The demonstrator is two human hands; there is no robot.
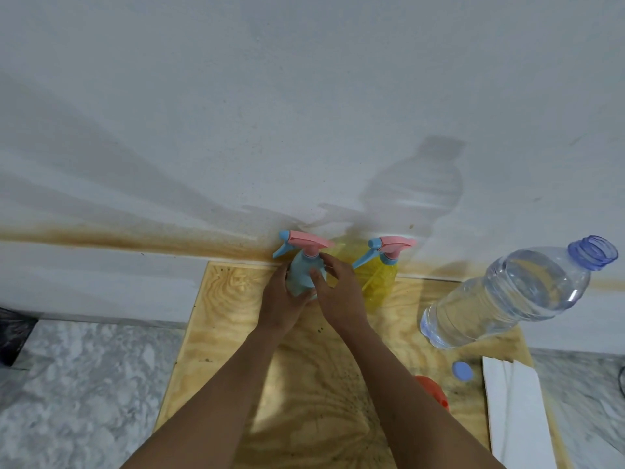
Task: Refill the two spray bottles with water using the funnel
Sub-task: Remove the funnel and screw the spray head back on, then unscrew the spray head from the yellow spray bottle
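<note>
A light blue spray bottle [302, 272] with a pink and blue trigger head stands at the far edge of the plywood board [233, 313], against the wall. My left hand [282, 301] wraps its body from the left. My right hand [338, 292] grips it from the right, thumb on the front and fingers near the neck. Just to the right stands a yellow spray bottle [380, 277] with the same pink head, untouched. A large clear water bottle [507, 292], uncapped, stands at the right. The orange funnel [436, 394] peeks out behind my right forearm.
A blue bottle cap [462, 371] lies on the board near the water bottle. A white flat board [517, 418] lies at the right edge. The stained grey wall [304, 130] rises directly behind the bottles. Marble-patterned floor [84, 384] surrounds the plywood.
</note>
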